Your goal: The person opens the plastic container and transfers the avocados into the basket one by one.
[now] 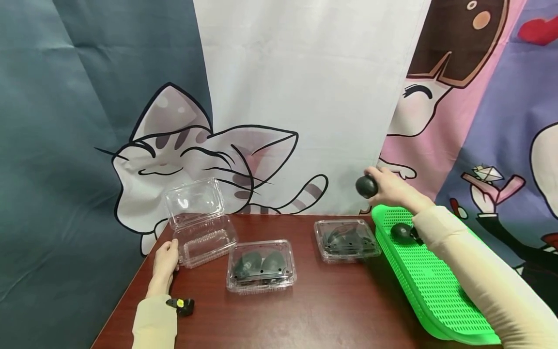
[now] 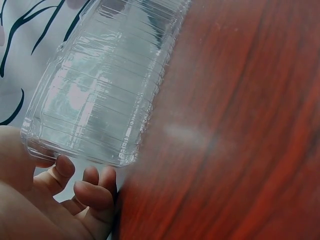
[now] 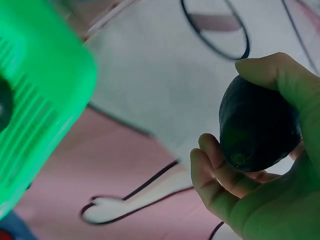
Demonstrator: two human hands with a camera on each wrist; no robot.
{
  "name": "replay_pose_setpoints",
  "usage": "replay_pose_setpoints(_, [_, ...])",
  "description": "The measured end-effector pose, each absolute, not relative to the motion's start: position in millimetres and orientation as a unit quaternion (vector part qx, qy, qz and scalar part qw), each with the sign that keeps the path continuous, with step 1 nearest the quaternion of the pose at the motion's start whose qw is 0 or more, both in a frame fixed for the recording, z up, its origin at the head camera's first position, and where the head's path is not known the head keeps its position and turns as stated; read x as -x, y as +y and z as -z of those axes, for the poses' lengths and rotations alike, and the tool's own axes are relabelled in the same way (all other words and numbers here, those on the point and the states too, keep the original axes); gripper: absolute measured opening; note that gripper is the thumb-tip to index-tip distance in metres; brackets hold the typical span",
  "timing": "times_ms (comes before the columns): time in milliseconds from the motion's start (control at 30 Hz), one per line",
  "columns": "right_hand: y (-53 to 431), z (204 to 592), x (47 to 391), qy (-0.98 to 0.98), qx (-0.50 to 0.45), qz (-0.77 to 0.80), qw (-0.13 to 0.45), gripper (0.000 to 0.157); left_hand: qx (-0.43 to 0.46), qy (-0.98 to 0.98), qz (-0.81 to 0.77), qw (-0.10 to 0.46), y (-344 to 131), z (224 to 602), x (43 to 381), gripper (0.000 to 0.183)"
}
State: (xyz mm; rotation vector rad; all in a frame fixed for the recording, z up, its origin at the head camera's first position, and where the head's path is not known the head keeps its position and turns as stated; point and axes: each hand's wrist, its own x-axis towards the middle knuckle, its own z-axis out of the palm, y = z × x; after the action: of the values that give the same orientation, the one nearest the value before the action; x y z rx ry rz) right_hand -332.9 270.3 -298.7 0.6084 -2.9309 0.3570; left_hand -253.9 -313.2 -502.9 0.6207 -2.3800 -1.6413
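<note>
My right hand [image 1: 388, 188] holds a dark avocado [image 1: 366, 186] in the air above the back end of the green basket. In the right wrist view, thumb and fingers curl round the avocado [image 3: 257, 127]. At the left, an empty clear plastic clamshell box [image 1: 208, 245] stands with its lid [image 1: 194, 202] raised. My left hand [image 1: 165, 259] is at its near left corner. The left wrist view shows the fingers of my left hand [image 2: 75, 200] curled and pinching the end rim of the box [image 2: 95, 100].
Two closed clear boxes with dark avocados stand on the brown table, one in the middle [image 1: 261, 266] and one farther right [image 1: 347, 240]. The green basket [image 1: 429, 274] holds another avocado [image 1: 402, 233]; my right arm covers part of it. A printed curtain [image 1: 305, 97] hangs behind.
</note>
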Motion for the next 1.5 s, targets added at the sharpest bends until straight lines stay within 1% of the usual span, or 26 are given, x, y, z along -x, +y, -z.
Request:
replay_pose_setpoints(100, [289,299,332,-0.972,-0.191,-0.121,0.066,0.077,-0.209,-0.799,0.556,0.094,-313,503,254,0.040])
replay_pose_setpoints(267, [319,306,332,-0.976,-0.162,-0.137,0.054,0.079,-0.211,-0.798,0.557,0.096,-314,505,254,0.041])
replay_pose_setpoints(500, [362,329,331,-0.980,-0.118,-0.157,0.036,0.081,-0.213,-0.797,0.558,0.091,-315,505,251,0.040])
replay_pose_setpoints(700, [392,356,331,-0.983,-0.097,-0.154,0.031,0.075,-0.212,-0.794,0.563,0.089,-315,505,250,0.039])
replay_pose_setpoints(900, [414,381,330,-0.986,-0.068,-0.151,0.016,0.075,-0.217,-0.795,0.559,0.094,-315,506,250,0.041])
replay_pose_setpoints(1100, [432,399,325,-0.985,-0.055,-0.163,0.010,0.066,-0.219,-0.794,0.559,0.095,-315,506,251,0.042])
replay_pose_setpoints(1200, [438,407,321,-0.985,-0.037,-0.167,-0.009,0.069,-0.219,-0.791,0.563,0.095,-315,506,251,0.041])
replay_pose_setpoints(1500, [450,427,312,-0.983,0.026,-0.171,-0.067,0.100,-0.224,-0.791,0.561,0.096,-316,506,253,0.040])
